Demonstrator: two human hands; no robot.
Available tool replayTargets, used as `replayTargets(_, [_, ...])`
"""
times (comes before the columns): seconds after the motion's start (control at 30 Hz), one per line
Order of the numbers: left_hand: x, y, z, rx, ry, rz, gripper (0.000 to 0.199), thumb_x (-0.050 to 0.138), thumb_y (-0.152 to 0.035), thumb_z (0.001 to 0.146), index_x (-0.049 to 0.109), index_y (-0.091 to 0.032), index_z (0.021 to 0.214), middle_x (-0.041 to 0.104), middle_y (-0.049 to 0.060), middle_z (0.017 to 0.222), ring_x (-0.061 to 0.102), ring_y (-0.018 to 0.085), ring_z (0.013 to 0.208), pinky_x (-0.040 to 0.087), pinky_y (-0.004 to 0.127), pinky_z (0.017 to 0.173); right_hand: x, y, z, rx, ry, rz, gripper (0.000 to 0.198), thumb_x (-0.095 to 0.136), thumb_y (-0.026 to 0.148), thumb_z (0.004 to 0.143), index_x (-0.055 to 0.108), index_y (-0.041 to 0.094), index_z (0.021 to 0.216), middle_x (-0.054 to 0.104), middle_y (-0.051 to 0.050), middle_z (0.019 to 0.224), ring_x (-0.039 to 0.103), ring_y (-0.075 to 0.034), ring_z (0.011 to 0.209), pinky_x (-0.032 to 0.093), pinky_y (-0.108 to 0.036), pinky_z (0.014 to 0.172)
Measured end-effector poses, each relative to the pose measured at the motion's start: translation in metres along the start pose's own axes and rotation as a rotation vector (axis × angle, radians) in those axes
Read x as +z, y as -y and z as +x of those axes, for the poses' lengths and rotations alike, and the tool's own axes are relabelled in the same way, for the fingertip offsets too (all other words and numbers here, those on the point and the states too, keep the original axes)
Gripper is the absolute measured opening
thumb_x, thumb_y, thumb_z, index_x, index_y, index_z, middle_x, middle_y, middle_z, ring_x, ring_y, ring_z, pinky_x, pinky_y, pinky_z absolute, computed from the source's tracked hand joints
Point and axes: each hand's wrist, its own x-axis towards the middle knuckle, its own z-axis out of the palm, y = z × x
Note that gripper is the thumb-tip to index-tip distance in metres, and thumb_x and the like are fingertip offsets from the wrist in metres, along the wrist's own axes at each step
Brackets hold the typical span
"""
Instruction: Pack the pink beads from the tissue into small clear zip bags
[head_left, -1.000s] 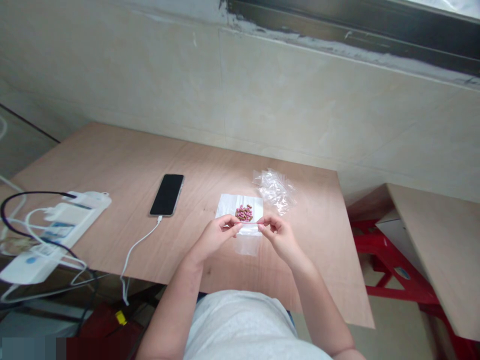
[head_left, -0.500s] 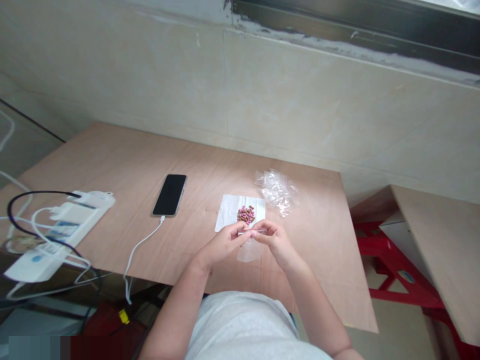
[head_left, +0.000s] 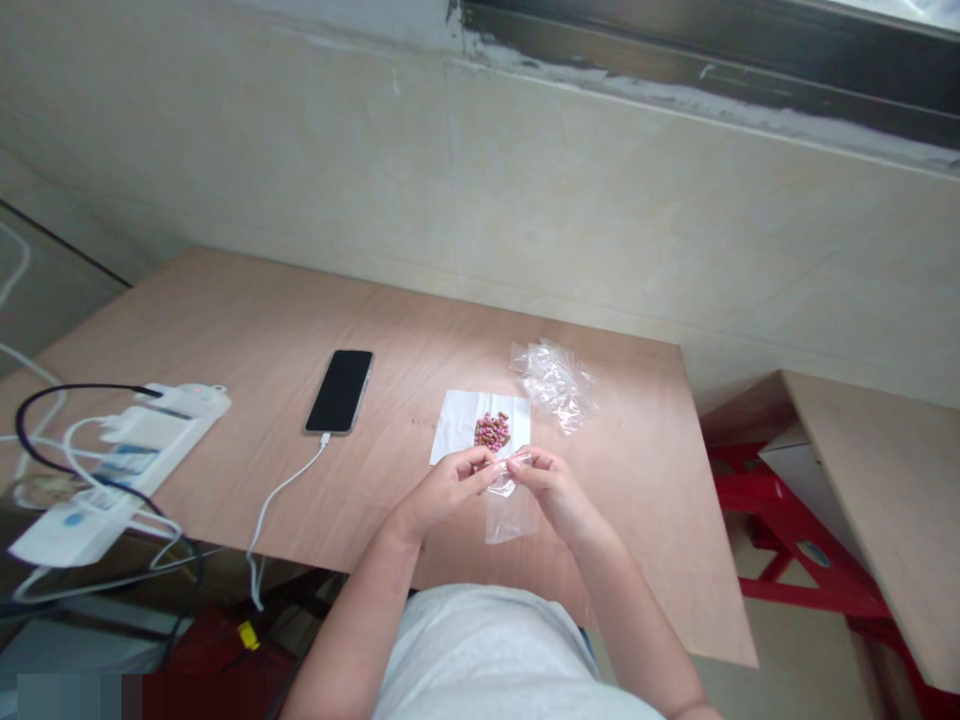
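Between my left hand (head_left: 459, 480) and my right hand (head_left: 546, 484) is a small clear plastic bag (head_left: 511, 520), its top edge pinched by the fingers of both. The bag's body hangs down toward me over the table. Just beyond my fingertips, a pile of small pink and brown capsules (head_left: 492, 430) lies on a white sheet of paper (head_left: 453, 420). Behind and to the right rests a heap of clear plastic bags (head_left: 559, 385). Whether the held bag contains anything is hard to make out.
On the wooden table (head_left: 262, 310) a dark-screened phone (head_left: 340, 392) lies left of the paper, with a white charging cable (head_left: 274, 495) plugged in. A white power strip (head_left: 127, 470) with several cords sits at the left edge. A red stool (head_left: 795, 545) stands off the right side.
The bag's body hangs lower and shows more of itself between my hands. My fingers have shifted slightly along its top edge. The capsules and the heap of bags stay put.
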Motion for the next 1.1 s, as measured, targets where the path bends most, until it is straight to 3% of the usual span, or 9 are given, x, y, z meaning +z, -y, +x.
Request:
replayTargets(0.2, [0.002, 0.002, 0.000, -0.063, 0.036, -0.008, 0.027, 0.045, -0.036, 0.078, 0.043, -0.014, 0.063, 0.034, -0.004, 0.060, 0.033, 0.008, 0.057, 0.028, 0.020, 0.054, 0.004, 0.002, 0.000, 0.001, 0.003, -0.051, 0.019, 0.066, 0.034, 0.062, 0.057, 0.017, 0.062, 0.055, 0.002, 0.058, 0.047, -0.011, 0.057, 0.034, -0.025, 0.060])
replayTargets(0.5, [-0.001, 0.005, 0.002, -0.012, -0.082, 0.026, 0.024, 0.045, -0.034, 0.077, 0.043, -0.015, 0.062, 0.035, -0.004, 0.061, 0.034, 0.009, 0.059, 0.028, 0.021, 0.056, 0.003, 0.002, 0.001, -0.059, -0.076, -0.148, 0.023, 0.066, 0.040, 0.062, 0.059, 0.019, 0.065, 0.056, 0.001, 0.059, 0.046, -0.012, 0.058, 0.034, -0.025, 0.060])
replayTargets(0.7, [-0.003, 0.003, -0.003, -0.073, -0.015, -0.033, 0.025, 0.044, -0.037, 0.079, 0.046, -0.014, 0.069, 0.034, -0.005, 0.063, 0.031, 0.007, 0.055, 0.025, 0.020, 0.052, -0.006, 0.003, 0.002, -0.104, -0.123, -0.111, 0.017, 0.065, 0.033, 0.064, 0.056, 0.019, 0.060, 0.055, 0.002, 0.058, 0.048, -0.012, 0.059, 0.035, -0.026, 0.064])
replayTargets(0.87, [-0.006, 0.009, -0.004, -0.071, -0.056, -0.062, 0.023, 0.046, -0.035, 0.078, 0.046, -0.014, 0.068, 0.034, -0.005, 0.061, 0.030, 0.007, 0.054, 0.024, 0.020, 0.051, -0.009, 0.002, 0.002, -0.125, -0.130, -0.101, 0.014, 0.064, 0.027, 0.065, 0.056, 0.018, 0.057, 0.054, 0.003, 0.057, 0.047, -0.011, 0.058, 0.034, -0.026, 0.064])
replayTargets(1.1, [-0.013, 0.020, -0.001, -0.110, -0.048, -0.051, 0.024, 0.049, -0.036, 0.077, 0.052, -0.013, 0.076, 0.040, -0.004, 0.064, 0.031, 0.006, 0.053, 0.024, 0.019, 0.050, -0.013, -0.002, 0.001, -0.090, -0.134, -0.126, 0.019, 0.060, 0.035, 0.069, 0.061, 0.018, 0.063, 0.059, 0.000, 0.064, 0.048, -0.013, 0.062, 0.035, -0.026, 0.065])
